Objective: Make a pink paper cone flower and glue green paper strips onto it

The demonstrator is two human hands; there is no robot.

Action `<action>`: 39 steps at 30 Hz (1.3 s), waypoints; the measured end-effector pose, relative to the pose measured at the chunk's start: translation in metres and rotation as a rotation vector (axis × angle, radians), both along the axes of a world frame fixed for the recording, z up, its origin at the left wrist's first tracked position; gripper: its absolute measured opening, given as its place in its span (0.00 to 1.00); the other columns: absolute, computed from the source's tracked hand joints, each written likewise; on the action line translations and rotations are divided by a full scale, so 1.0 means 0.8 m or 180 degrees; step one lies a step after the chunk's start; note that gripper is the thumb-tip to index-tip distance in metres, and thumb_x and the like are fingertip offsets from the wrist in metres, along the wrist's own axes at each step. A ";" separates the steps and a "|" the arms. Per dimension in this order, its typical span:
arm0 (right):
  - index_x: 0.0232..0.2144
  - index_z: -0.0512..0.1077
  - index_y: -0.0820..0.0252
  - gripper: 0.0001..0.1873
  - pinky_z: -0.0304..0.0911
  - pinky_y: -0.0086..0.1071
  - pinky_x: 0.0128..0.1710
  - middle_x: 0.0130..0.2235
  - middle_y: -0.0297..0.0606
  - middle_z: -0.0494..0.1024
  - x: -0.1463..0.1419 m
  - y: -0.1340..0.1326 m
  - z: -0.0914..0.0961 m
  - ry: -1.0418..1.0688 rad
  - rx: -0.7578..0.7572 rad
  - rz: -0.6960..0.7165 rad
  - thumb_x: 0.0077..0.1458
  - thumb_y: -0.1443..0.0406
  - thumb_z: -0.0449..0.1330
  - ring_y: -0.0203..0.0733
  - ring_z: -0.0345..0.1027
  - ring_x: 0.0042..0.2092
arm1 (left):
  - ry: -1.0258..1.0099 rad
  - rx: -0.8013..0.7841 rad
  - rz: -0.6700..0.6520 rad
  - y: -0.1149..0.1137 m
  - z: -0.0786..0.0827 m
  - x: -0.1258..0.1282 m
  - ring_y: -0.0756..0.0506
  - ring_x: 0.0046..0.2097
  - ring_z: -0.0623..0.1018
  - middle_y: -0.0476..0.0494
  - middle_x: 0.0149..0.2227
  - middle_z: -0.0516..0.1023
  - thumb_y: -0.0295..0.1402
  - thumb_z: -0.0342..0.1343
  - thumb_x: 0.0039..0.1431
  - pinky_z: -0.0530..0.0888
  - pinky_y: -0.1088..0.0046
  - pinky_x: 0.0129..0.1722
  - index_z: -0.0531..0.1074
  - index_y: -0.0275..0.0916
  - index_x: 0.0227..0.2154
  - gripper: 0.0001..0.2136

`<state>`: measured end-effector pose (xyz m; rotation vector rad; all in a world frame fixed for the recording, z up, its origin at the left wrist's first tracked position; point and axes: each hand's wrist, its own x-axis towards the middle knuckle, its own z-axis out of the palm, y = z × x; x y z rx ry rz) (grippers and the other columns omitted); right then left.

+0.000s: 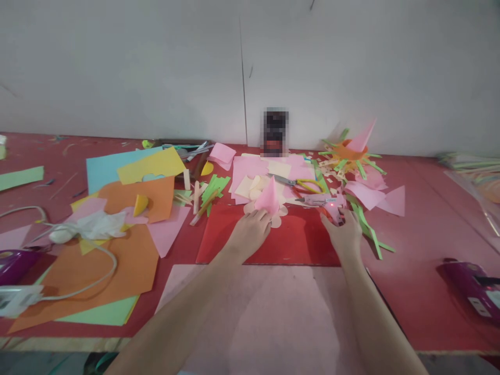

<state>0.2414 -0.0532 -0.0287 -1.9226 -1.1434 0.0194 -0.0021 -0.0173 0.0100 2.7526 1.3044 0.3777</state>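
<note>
My left hand [250, 233] rests on a red sheet [291, 240] and pinches the base of a pink paper cone [269, 199] that stands on a cream scalloped paper flower [253, 194]. My right hand [344, 229] is closed round a pink glue gun [326, 202] lying at the red sheet's far right corner, its nozzle pointing left. A small red light shows on the gun. Both forearms reach in over a large pale pink sheet [269, 317].
Yellow-handled scissors [302, 183] lie behind the cone. Orange, blue, yellow and pink sheets [136, 200] and green strips cover the red table. A white cable [84, 284] and purple device [13, 263] sit at left, another purple device [472, 289] at right. A paper flower [349, 151] stands by the wall.
</note>
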 end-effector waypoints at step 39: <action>0.39 0.70 0.60 0.28 0.60 0.35 0.35 0.37 0.41 0.70 -0.005 0.005 0.002 0.0245 -0.0124 -0.0001 0.40 0.48 0.59 0.43 0.64 0.36 | 0.0423 0.0381 0.0099 -0.009 -0.005 0.025 0.41 0.44 0.70 0.39 0.42 0.70 0.38 0.47 0.61 0.68 0.63 0.40 0.67 0.36 0.46 0.15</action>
